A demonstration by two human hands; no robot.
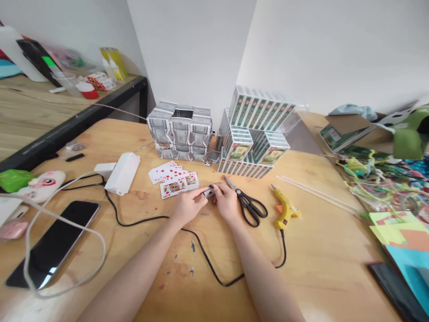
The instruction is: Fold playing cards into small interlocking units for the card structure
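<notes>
Near the middle of the table, my left hand point(190, 205) and my right hand point(225, 199) meet, fingers closed on one small grey-and-white folded playing card point(208, 193). My fingers cover most of it. Just beyond my left hand lie loose playing cards point(172, 188), face up with red diamonds and court figures. Black-handled scissors point(250, 206) rest right beside my right hand, blades pointing away from me. Farther right is a yellow hot glue gun point(284, 209) on its side. Behind the cards stands a boxy structure built of grey-backed playing cards point(181, 132), with an opening on top.
Green-and-white card boxes point(258, 134) are stacked behind the scissors. Clear glue sticks point(315, 193) lie to the right. A black cord point(209, 264) runs under my arms to the glue gun. Left are a white power strip point(123, 174) and a phone point(56, 243); colored paper point(407, 241) lies right.
</notes>
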